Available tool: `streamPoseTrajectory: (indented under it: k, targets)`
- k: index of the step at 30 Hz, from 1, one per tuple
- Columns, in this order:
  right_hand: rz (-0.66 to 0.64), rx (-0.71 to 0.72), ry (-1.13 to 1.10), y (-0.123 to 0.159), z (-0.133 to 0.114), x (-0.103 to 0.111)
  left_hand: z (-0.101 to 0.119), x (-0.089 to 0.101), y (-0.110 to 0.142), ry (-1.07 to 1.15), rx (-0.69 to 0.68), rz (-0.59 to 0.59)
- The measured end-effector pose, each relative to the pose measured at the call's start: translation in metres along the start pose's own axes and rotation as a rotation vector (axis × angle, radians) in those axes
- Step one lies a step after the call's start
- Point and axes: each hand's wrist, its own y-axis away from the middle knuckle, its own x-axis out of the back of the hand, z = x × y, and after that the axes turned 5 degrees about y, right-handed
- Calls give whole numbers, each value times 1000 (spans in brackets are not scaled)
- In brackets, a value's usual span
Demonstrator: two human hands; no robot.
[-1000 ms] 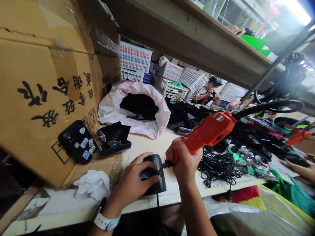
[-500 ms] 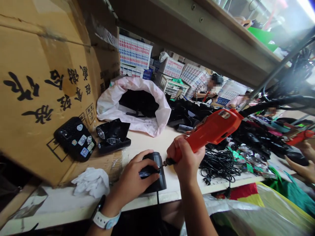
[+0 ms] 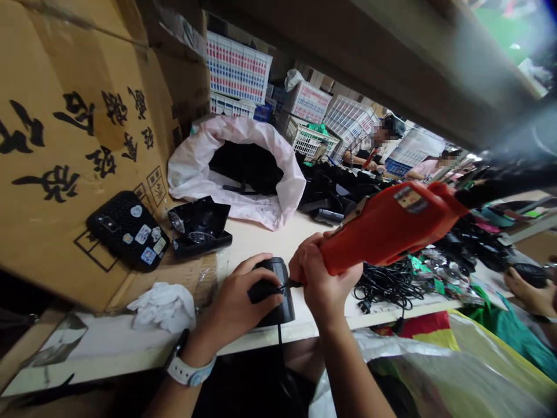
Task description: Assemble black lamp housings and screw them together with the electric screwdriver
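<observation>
A black plastic housing (image 3: 284, 307) with a cord (image 3: 279, 335) lies on the white table by its front edge. My left hand (image 3: 243, 293) is closed on it, thumb and fingers curled around its near side. My right hand (image 3: 324, 276) grips a red electric screwdriver (image 3: 383, 229), which is tilted with its body up to the right. The bit (image 3: 290, 284) points left at the housing, between my left thumb and fingertips. Whether it sits in a screw is too small to tell.
A cardboard box (image 3: 108, 52) stands at left, with a phone (image 3: 128, 232), black shells (image 3: 200, 229) and crumpled tissue (image 3: 163, 307) near it. Behind is a white sack (image 3: 291, 186) of black parts. Cables (image 3: 387, 290) lie right; a co-worker's hand (image 3: 528, 290) holds a black part. A beam (image 3: 369, 64) crosses overhead.
The screwdriver's body has swung closer to the camera, its bit still at the housing. My left hand stays on the housing. At far right, the co-worker's red tool has left view.
</observation>
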Motion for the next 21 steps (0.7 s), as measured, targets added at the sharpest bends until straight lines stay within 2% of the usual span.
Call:
streamPoseTrajectory:
  k: [8,10,13,16,17,19,21]
  targets:
    - [-93,-30,83,6,10,2,0,5,-2,5,10,-14]
    - [-134,-37,95,5,12,1,-1,2,0,1,-2,12]
    - [-168,-31,102,-2,12,1,-4,-6,8,-31,-20,118]
    - [-98,1,116,-17,8,12,-9,-12,22,-91,-6,233]
    - [-49,11,145,-22,4,20,-12,-14,26,-107,-9,233]
    - [57,15,255,-26,-6,40,-18,-15,32,-133,57,236]
    - [186,25,408,-17,-17,63,-22,-17,35,-142,69,257]
